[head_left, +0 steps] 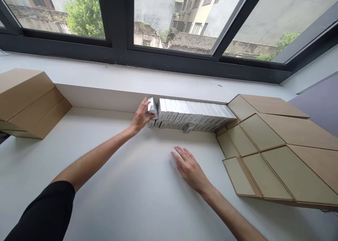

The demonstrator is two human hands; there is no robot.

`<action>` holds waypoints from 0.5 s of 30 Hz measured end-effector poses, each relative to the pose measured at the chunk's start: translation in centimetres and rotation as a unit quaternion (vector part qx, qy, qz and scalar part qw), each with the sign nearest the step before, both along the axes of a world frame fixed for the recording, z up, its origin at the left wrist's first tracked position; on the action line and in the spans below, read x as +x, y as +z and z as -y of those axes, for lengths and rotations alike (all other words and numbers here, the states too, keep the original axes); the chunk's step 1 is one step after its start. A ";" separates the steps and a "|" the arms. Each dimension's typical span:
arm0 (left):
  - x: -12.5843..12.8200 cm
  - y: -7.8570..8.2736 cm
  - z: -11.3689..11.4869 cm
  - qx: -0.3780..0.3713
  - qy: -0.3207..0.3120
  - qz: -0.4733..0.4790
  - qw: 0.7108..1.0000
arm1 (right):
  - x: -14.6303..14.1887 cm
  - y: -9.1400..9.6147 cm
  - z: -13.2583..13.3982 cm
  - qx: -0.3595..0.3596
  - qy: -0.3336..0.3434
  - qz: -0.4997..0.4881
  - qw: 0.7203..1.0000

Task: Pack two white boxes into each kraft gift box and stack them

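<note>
My left hand [142, 117] grips a small white box [152, 106] between thumb and fingers, at the left end of a stacked row of similar white boxes [194, 109]. The row stands against the low wall under the window sill, with small dark print on the box ends. In the lower layer one box [188, 128] juts out toward me from the others. My right hand [188, 167] hovers over or rests on the white table [137, 191], in front of the row. Its fingers are stretched out and hold nothing.
Several brown cardboard boxes [280, 156] are stacked at the right, touching or close to the row's right end. More brown boxes [34, 100] stand at the far left. Behind the row runs a white sill [111, 74] below dark-framed windows [169, 63].
</note>
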State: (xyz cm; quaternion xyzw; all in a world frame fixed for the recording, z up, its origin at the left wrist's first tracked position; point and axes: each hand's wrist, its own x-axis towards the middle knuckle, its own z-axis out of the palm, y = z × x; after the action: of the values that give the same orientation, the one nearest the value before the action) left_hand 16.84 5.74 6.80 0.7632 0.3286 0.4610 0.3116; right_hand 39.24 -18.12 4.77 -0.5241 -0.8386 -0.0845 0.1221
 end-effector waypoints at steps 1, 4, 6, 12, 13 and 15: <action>0.4 -0.4 0.2 -0.005 0.002 0.008 1.000 | 0.9 -0.3 0.5 -0.003 -0.028 -0.024 0.999; 1.8 -1.3 0.6 -0.011 -0.003 0.001 1.000 | 3.1 -1.0 1.2 -0.026 -0.106 -0.103 0.989; 2.5 -1.6 0.9 -0.009 -0.002 -0.008 1.000 | 4.4 -1.3 0.3 -0.034 -0.150 -0.144 0.978; 3.6 -2.7 2.6 -0.104 0.040 -0.004 0.994 | 7.1 -1.8 -9.1 -0.002 -0.227 -0.183 0.957; 3.8 -2.9 2.9 -0.130 0.034 0.002 0.991 | 7.3 -1.8 -10.4 0.002 -0.236 -0.185 0.954; 4.5 -3.3 3.5 -0.158 0.029 0.008 0.987 | 7.4 -2.1 -12.0 0.007 -0.249 -0.185 0.951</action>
State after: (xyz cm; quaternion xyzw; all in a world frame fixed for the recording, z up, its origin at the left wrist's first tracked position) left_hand 21.37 2.28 3.48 0.6903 0.4169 0.4185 0.4178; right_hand 46.61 -6.12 2.68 -0.7215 -0.6438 -0.0191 0.2541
